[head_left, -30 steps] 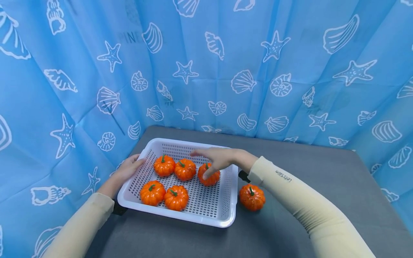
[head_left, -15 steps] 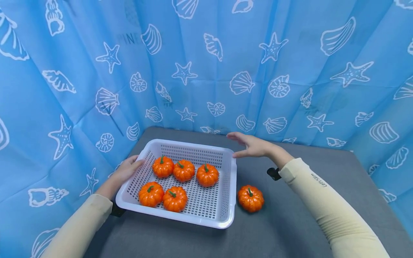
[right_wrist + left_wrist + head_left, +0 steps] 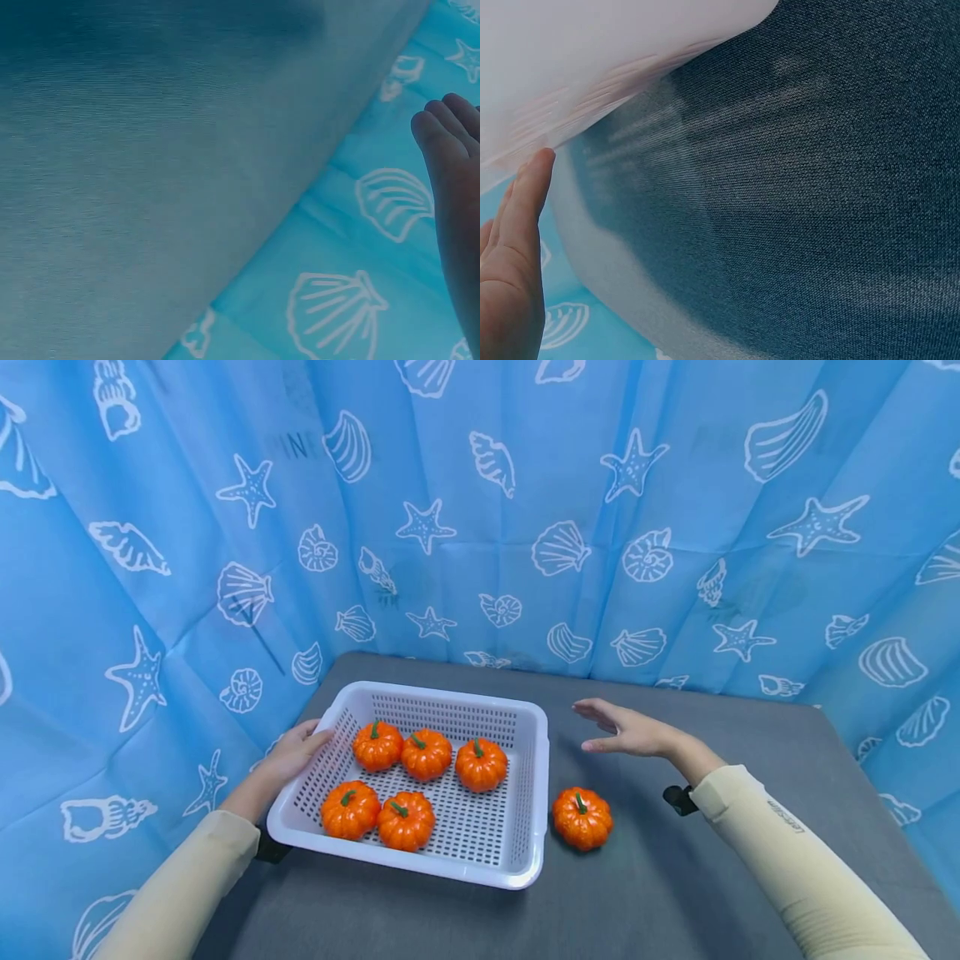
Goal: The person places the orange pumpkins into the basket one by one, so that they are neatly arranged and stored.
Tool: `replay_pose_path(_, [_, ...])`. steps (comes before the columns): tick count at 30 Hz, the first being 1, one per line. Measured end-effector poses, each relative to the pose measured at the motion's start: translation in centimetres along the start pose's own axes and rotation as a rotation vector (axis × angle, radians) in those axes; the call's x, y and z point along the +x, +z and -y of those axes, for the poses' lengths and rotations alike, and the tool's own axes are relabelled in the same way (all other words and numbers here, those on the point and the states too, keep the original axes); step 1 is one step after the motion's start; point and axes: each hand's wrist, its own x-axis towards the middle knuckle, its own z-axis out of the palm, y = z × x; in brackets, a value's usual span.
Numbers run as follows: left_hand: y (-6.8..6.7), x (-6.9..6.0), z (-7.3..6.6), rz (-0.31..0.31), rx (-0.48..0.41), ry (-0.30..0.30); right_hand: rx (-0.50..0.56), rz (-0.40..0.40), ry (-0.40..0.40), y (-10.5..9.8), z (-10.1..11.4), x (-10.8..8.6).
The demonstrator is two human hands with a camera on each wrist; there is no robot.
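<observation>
A white perforated plastic basket (image 3: 483, 878) stands on the dark grey table. Several small orange pumpkins with green stems lie inside, one of them a pumpkin (image 3: 482, 766) near the right end. Outside, close to the basket's right wall, sits another pumpkin (image 3: 582, 819). My left hand (image 3: 291, 757) holds the basket's left rim, thumb over the edge and fingers outside; in the left wrist view its fingers (image 3: 526, 199) reach the basket's outer side (image 3: 600, 60). My right hand (image 3: 628, 732) hovers above the table, beyond and right of the outside pumpkin, fingers loosely extended, holding nothing.
A blue curtain (image 3: 465, 552) with white shell and starfish prints hangs behind and along the left of the table (image 3: 720, 777). The table's grey surface stretches out to the right of the basket.
My right hand has come up from the right-hand pumpkin in the basket and moved right, out over the table. The left hand stays at the rim; the pumpkins have not shifted.
</observation>
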Motion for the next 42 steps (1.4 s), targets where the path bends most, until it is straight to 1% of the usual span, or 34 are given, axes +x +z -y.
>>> replay_pose_path(4, [0.0,-0.1,-0.1,-0.002,0.000,-0.007,0.010,0.048,0.028,0.9,-1.0,-1.1])
replay_pose_path(9, [0.1,-0.2,-0.3,-0.003,-0.004,-0.011,0.012,0.127,0.008,2.6,-2.3,-2.7])
replay_pose_path(13, [0.2,-0.2,-0.4,-0.002,0.006,0.001,-0.004,0.157,0.001,3.8,-3.3,-3.8])
replay_pose_path(16, [0.1,-0.2,-0.5,-0.003,0.010,0.003,0.003,0.166,0.010,4.5,-3.7,-4.3])
replay_pose_path(19, [0.0,-0.2,-0.5,-0.013,0.012,-0.012,0.007,0.166,0.020,5.0,-3.7,-4.5])
replay_pose_path(25, [-0.1,-0.2,-0.5,-0.016,0.019,-0.009,-0.011,0.150,0.003,6.2,-4.0,-4.8])
replay_pose_path(28, [-0.1,-0.2,-0.3,-0.006,0.025,0.007,-0.012,0.142,-0.006,6.7,-4.3,-4.9])
replay_pose_path(37, [0.0,-0.1,0.0,-0.009,0.015,-0.005,0.033,0.136,0.020,7.8,-4.4,-4.7])
replay_pose_path(42, [0.1,-0.1,0.1,-0.010,0.012,-0.007,0.047,0.133,0.000,8.1,-4.2,-4.5])
